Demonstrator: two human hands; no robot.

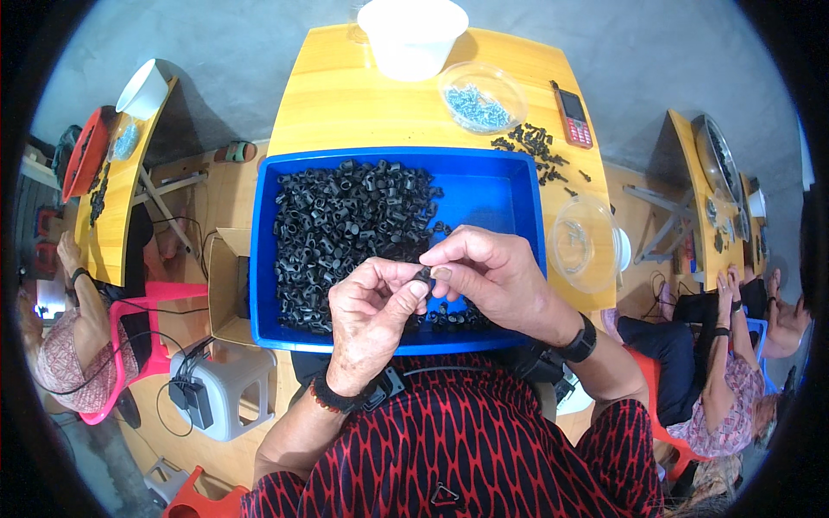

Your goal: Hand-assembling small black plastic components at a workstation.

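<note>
Over the front of a blue tray [496, 192], my two hands meet at a small black plastic part [423, 274]. My left hand [370, 312] pinches it between thumb and fingers. My right hand [499, 278] is closed at the part's upper end, thumb and forefinger together; anything else in that pinch is too small or covered to make out. A thick heap of similar hollow black plastic parts [341, 233] fills the tray's left side. A few more lie below my fingers along the front wall.
The yellow table [332, 95] holds a white bowl [413, 43], a transparent tub of silvery screws [477, 107], loose black pieces [534, 148], a phone [573, 116] and a transparent dish [580, 246]. Beside it are a cardboard box [229, 289] and white stool [231, 387]. People sit at both sides.
</note>
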